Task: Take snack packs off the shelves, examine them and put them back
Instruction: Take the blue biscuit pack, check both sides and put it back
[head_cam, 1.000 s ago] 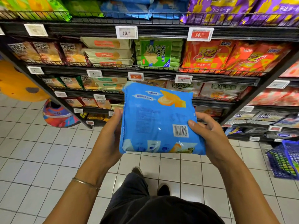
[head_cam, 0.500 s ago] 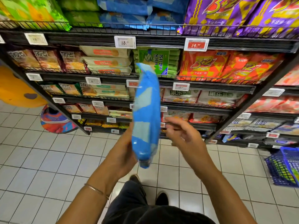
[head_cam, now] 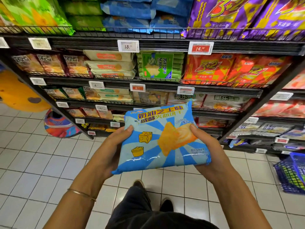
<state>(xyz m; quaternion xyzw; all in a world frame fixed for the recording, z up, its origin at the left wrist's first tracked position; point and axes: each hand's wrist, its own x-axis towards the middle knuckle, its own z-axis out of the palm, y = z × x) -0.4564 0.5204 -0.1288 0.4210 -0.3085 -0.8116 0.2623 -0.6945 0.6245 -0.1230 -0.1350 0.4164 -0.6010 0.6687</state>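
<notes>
A light-blue snack pack (head_cam: 162, 142) with yellow lettering, a cheese cube and a cracker picture faces me front side up, held level in front of the shelves. My left hand (head_cam: 110, 149) grips its left edge, thumb on top and fingers underneath. My right hand (head_cam: 206, 149) grips the right edge the same way. More blue packs (head_cam: 130, 15) of the same colour lie stacked on the top shelf.
Black wire shelves (head_cam: 165, 43) full of biscuit and cracker packs rise ahead, with price tags (head_cam: 128, 45) along the rails. A blue shopping basket (head_cam: 292, 172) stands on the tiled floor at the right. An orange and yellow figure (head_cam: 16, 91) stands left of the shelf end.
The pack was turned over from its barcode back, through edge-on in my left hand alone, to front side up. Both hands grip it again, lower than before.
</notes>
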